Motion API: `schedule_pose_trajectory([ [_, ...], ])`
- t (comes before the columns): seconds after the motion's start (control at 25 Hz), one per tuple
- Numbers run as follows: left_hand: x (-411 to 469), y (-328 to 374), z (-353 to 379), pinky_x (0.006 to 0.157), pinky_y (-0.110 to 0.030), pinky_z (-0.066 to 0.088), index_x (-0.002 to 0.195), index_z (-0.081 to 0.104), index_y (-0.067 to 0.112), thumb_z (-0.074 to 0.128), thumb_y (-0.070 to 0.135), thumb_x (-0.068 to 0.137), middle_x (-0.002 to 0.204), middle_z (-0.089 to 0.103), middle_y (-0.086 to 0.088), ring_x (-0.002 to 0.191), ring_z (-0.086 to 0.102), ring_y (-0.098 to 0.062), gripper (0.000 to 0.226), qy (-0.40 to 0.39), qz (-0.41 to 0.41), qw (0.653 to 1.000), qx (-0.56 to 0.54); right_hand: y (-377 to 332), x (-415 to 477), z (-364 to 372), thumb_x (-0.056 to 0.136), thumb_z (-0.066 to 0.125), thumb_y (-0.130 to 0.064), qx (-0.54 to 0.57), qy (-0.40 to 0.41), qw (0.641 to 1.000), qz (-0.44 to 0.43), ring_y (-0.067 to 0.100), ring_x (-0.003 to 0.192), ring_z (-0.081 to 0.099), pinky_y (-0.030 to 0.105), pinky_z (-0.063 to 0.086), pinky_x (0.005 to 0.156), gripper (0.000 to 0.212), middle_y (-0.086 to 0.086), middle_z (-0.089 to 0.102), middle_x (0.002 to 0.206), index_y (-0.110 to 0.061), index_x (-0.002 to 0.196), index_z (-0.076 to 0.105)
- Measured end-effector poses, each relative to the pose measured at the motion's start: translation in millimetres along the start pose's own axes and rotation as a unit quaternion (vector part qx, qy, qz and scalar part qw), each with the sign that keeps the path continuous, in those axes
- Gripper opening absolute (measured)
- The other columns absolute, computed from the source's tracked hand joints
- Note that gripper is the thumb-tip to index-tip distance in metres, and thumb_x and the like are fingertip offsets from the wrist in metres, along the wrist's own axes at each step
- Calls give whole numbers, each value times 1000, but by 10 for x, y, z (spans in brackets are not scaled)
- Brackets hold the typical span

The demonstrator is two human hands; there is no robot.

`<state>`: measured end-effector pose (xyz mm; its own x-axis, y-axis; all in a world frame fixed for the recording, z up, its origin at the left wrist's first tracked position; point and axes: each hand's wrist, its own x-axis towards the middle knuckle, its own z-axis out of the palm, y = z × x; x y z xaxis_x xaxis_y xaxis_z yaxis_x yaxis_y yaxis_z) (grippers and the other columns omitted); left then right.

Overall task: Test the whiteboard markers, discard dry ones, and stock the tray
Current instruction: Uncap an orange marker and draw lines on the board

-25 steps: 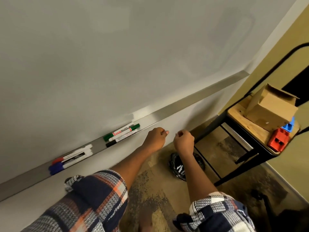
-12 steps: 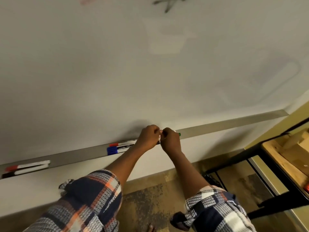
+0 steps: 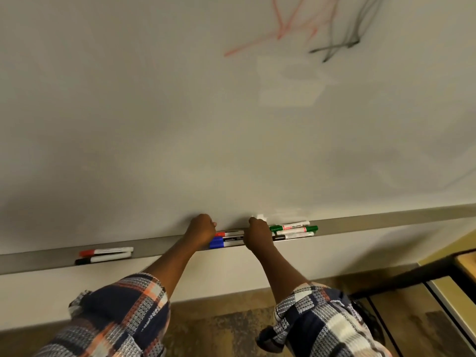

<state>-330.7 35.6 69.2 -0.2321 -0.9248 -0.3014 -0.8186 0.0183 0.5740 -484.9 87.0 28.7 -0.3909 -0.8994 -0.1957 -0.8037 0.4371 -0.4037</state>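
We find the markers in three clusters along the tray (image 3: pixel 386 219), the grey ledge under the whiteboard (image 3: pixel 154 112); all have white barrels with coloured ends. At the left, well apart from the hands, a red-capped marker (image 3: pixel 105 251) lies just behind a black-capped marker (image 3: pixel 103 259); between the hands lie a second red-capped marker (image 3: pixel 229 233), a black-labelled marker (image 3: pixel 233 239) and a blue-capped marker (image 3: pixel 223 244) at the front edge; just right of the right grip sit two green markers (image 3: pixel 293 230) with a dark-ended marker (image 3: pixel 292 237) in front. High on the board are a red scribble (image 3: pixel 279 27) and a dark scribble (image 3: pixel 345 43), both blurred.

The left grip (image 3: pixel 202 229) is clenched over the tray, knuckles toward the board; we cannot tell whether anything is inside it. The right grip (image 3: pixel 258 234) is likewise curled; a small white piece (image 3: pixel 260 216) shows just above its knuckles, but we cannot tell whether it is a held marker or a reflection. Both fists hide the ends of the middle cluster; the print on every barrel is too small to read; the plaid sleeves (image 3: pixel 123 310) are cut off by the lower edge; at the far right only part of a black frame (image 3: pixel 412 275) shows above the floor (image 3: pixel 231 331).
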Motion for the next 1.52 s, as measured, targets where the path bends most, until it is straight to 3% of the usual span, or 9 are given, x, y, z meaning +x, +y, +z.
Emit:
schedule_pose_trajectory([
  [0.12,29,-232,26,87,-33,44,107,63,-2,49,14,97,114,63,-17,106,58,-31,23,-32,-42,999,3,-46,16,52,89,50,-8,14,-19,997,72,31,118,54,39,46,96,35,13,56,123,-9,124,45],
  [0.32,62,-382,172,56,-26,32,75,46,11,45,5,90,75,47,-4,67,44,-15,16,-80,-40,995,-38,-95,51,115,91,48,-11,8,-22,992,125,28,120,53,40,40,99,33,8,58,124,-13,124,43],
  [0.64,117,-418,306,63,-25,39,97,54,6,43,14,97,90,54,-11,81,51,-21,14,-72,-33,990,-115,-205,20,146,94,49,-14,83,50,988,116,28,115,56,38,42,95,29,8,59,123,-10,123,49],
  [0.76,108,-348,276,63,-26,43,86,56,5,49,10,95,79,54,-9,71,53,-19,13,-32,-68,978,-196,-266,-54,116,96,54,-17,170,117,975,88,27,105,57,37,44,92,28,11,53,124,-8,122,51],
  [0.96,59,-159,-95,69,-34,56,68,59,3,61,0,89,79,60,-15,67,59,-26,21,40,-154,868,-471,-537,-104,-208,86,69,-12,293,220,930,-15,20,79,56,23,45,73,20,11,52,106,-6,101,57],
  [1.04,-10,-43,-378,55,-23,55,69,60,-1,62,-8,85,74,59,-15,62,56,-21,17,44,-151,827,-541,-701,-144,-466,82,75,-16,348,242,905,-33,19,77,59,18,45,69,23,6,55,96,-12,93,56],
  [1.12,-137,116,-711,47,-16,53,74,61,-4,60,-11,85,77,59,-15,65,57,-20,12,26,-129,796,-591,-872,-206,-749,80,77,-21,416,246,875,-43,16,73,60,14,46,64,23,3,61,86,-14,87,56],
  [1.24,-412,399,-1217,52,-17,55,87,62,-5,56,-9,88,82,63,-15,73,62,-21,7,-20,-59,762,-644,-1149,-373,-1279,83,74,-21,559,180,804,-97,17,67,59,33,53,70,17,2,61,70,-14,77,60],
  [1.52,-1122,978,-2364,60,-23,57,93,68,0,64,1,82,77,72,-12,69,69,-19,12,-9,138,785,-603,-1636,-947,-2368,96,53,-23,562,33,766,-309,28,62,61,35,47,58,23,12,62,67,-7,81,61],
])
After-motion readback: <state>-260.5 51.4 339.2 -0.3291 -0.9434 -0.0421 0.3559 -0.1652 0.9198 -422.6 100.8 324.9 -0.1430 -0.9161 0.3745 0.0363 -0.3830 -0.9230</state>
